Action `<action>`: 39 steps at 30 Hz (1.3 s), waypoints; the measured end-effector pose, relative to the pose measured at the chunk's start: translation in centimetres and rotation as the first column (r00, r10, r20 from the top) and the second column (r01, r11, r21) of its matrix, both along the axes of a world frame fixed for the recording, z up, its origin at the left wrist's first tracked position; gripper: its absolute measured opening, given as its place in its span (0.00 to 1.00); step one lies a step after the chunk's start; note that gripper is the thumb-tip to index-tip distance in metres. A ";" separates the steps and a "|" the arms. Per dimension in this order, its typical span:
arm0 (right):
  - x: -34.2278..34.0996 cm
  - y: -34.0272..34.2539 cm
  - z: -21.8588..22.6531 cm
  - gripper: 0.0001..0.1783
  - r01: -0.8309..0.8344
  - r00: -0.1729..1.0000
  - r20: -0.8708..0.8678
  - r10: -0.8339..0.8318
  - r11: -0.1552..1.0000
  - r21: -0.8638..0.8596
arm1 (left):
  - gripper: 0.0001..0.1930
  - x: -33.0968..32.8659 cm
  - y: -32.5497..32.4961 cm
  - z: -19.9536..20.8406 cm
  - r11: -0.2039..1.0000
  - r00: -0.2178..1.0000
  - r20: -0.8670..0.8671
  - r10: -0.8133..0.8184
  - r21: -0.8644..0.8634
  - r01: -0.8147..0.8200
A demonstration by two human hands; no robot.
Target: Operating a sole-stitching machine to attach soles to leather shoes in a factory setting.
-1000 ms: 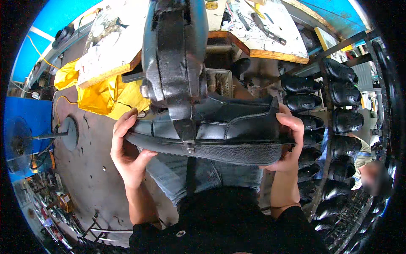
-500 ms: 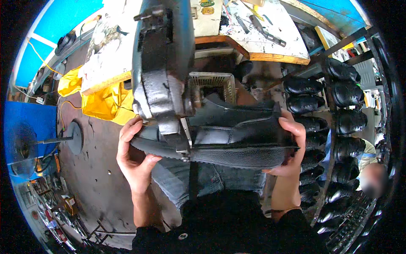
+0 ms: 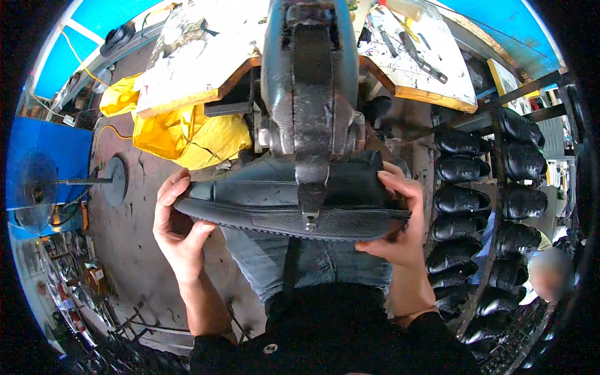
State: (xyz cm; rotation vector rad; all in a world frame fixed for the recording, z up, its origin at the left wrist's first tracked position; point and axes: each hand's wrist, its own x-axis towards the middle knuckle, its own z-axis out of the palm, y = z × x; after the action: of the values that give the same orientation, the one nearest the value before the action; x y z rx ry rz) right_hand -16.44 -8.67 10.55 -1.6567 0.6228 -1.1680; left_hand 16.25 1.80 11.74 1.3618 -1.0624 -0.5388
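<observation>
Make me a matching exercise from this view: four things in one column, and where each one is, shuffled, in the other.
Column one:
1. Black shoe
2. Crumpled yellow material
3. Fan
4. Long tool

Column two:
A. By the front edge of the left white worktop
B. Lying on the right white worktop
C. Between the left hand and the right hand
D. At the far left, in front of a blue panel

Right pairs: 1-C, 2-A, 3-D, 4-B.
</observation>
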 end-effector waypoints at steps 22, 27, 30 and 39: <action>3.2 -1.1 7.6 0.41 -0.139 0.846 -0.532 0.025 0.974 -0.176 | 0.44 -7.1 -4.9 4.3 0.875 0.790 0.377 -0.483 0.238 0.421; 3.7 -0.7 6.5 0.48 -0.128 0.857 -0.514 0.046 0.984 -0.127 | 0.43 -7.0 -3.3 0.9 0.870 0.910 -0.050 -0.413 0.275 0.410; 2.5 -0.2 2.2 0.61 -0.033 0.964 -0.267 0.020 0.998 -0.046 | 0.52 -7.1 -3.6 -0.4 0.874 0.846 -0.274 -0.457 0.037 0.484; -1.8 3.2 -9.4 0.55 -0.034 0.893 -0.435 0.112 0.982 0.184 | 0.55 -9.9 -2.5 -2.8 0.943 0.762 -0.592 -0.262 0.011 0.333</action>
State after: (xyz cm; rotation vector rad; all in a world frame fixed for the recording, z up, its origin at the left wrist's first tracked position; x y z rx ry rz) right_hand -18.28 -5.49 1.11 -1.7905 0.9111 -0.6552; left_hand 6.32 -0.70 8.91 1.0111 -0.7352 -1.1938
